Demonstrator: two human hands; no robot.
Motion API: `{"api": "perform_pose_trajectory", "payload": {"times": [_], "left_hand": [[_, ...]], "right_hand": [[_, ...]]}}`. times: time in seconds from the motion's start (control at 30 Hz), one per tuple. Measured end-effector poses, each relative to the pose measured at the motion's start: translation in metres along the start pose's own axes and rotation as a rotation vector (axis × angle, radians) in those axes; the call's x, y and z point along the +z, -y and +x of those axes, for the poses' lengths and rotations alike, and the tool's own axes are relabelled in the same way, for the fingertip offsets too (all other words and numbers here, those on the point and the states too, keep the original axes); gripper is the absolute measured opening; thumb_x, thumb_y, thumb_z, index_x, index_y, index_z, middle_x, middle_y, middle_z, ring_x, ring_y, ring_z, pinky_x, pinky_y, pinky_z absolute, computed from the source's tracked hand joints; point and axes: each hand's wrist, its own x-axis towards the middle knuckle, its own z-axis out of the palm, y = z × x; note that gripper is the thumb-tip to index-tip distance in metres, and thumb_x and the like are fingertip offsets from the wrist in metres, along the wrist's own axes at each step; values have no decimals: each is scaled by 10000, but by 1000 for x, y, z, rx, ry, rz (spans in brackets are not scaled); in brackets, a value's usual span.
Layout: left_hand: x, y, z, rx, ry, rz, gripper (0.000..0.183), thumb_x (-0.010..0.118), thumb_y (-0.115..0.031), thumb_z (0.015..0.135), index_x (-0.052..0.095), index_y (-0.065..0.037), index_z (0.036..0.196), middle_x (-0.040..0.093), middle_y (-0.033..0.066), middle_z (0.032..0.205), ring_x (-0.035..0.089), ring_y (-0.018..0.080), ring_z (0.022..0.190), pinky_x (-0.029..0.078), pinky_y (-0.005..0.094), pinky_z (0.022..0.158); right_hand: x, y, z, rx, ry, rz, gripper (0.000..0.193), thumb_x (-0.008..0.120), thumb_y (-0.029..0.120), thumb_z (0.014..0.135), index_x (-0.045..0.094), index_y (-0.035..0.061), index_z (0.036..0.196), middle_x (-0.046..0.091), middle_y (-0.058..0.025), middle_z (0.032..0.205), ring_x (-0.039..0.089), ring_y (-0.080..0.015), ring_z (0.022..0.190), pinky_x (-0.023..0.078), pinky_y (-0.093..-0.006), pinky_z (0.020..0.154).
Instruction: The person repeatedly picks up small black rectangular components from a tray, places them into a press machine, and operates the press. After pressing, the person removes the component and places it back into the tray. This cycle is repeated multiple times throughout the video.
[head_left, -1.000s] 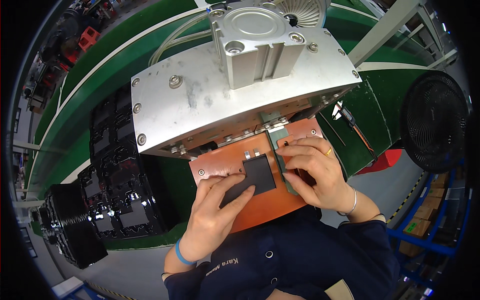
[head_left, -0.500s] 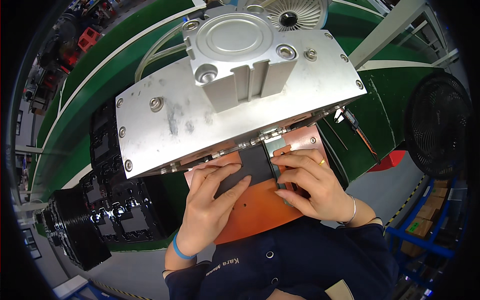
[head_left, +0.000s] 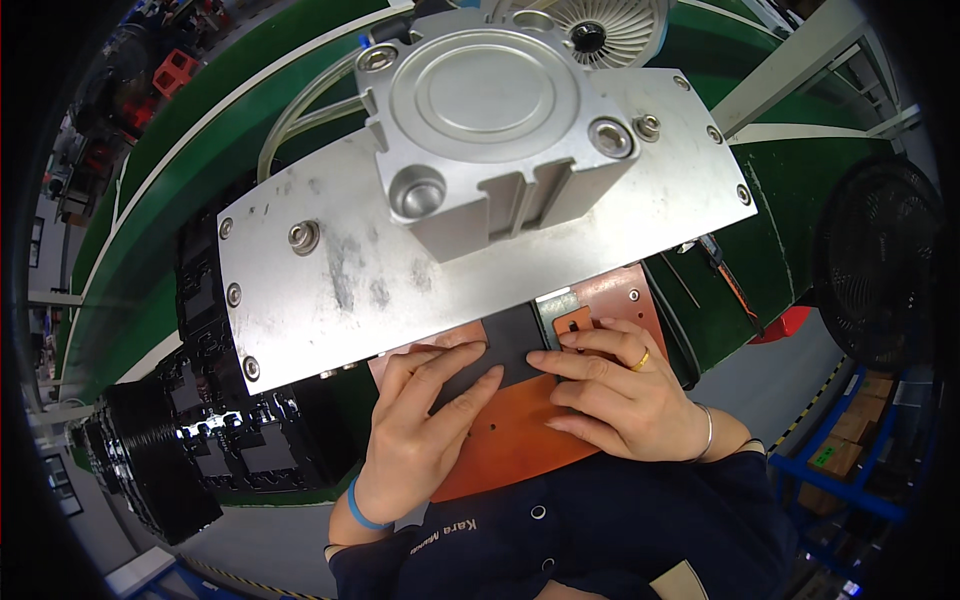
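Note:
A flat dark grey panel (head_left: 512, 345) lies on an orange plate (head_left: 515, 435) beneath the front edge of a metal press (head_left: 400, 240). My left hand (head_left: 425, 405) grips the panel's left side, thumb and bent fingers resting on it. From the right, my right hand (head_left: 625, 390) reaches in with its fingers apart. Its index fingertip touches the panel's right edge, and the lower fingers rest over the orange plate. Just beyond that hand sits a small orange block (head_left: 572, 325) with a dark slot. The panel's far end is hidden under the press.
A large round cylinder (head_left: 485, 95) tops the press. Stacked black trays (head_left: 250, 450) stand at left on the green bench (head_left: 770, 200). A caliper (head_left: 730, 275) lies at right, near a black fan (head_left: 880, 255). Another fan (head_left: 590, 35), pale, stands behind the press.
My right fingertips have shifted left from beside the orange block onto the panel's edge, leaving the block more exposed. My left hand stays nearly in place. The press looms larger in view.

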Motion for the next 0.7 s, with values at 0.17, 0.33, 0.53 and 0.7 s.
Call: {"api": "perform_pose_trajectory", "payload": {"times": [0.17, 0.33, 0.53, 0.7], "left_hand": [[2, -6, 3, -81, -43, -3, 340, 791, -12, 678, 775, -103, 1005, 675, 70, 1096, 568, 258, 939, 481, 352, 828], [2, -6, 1, -81, -38, 0, 345, 787, -6, 681, 772, -98, 1013, 672, 74, 1104, 570, 258, 943, 500, 352, 816], [1, -6, 1, -86, -28, -5, 348, 779, -3, 690, 770, -102, 1023, 670, 77, 1112, 572, 260, 956, 504, 351, 819], [1, -5, 1, -74, -24, -17, 341, 754, -6, 701, 763, -91, 1031, 662, 86, 1132, 578, 258, 991, 506, 343, 842]], "right_hand": [[1, 2, -1, 14, 39, -53, 226, 771, 270, 787, 635, 104, 857, 599, -34, 1314, 535, -238, 1185, 397, -430, 1003], [1, 3, -1, 21, 52, -86, 227, 772, 292, 785, 641, 119, 852, 594, -17, 1327, 522, -224, 1207, 374, -431, 1029], [1, 6, -1, 33, 66, -139, 228, 775, 304, 778, 641, 132, 846, 595, 3, 1327, 517, -208, 1205, 348, -431, 1058], [3, 6, -1, 20, 66, -181, 238, 777, 314, 766, 633, 135, 830, 598, 9, 1322, 519, -200, 1192, 346, -431, 1066]]}}
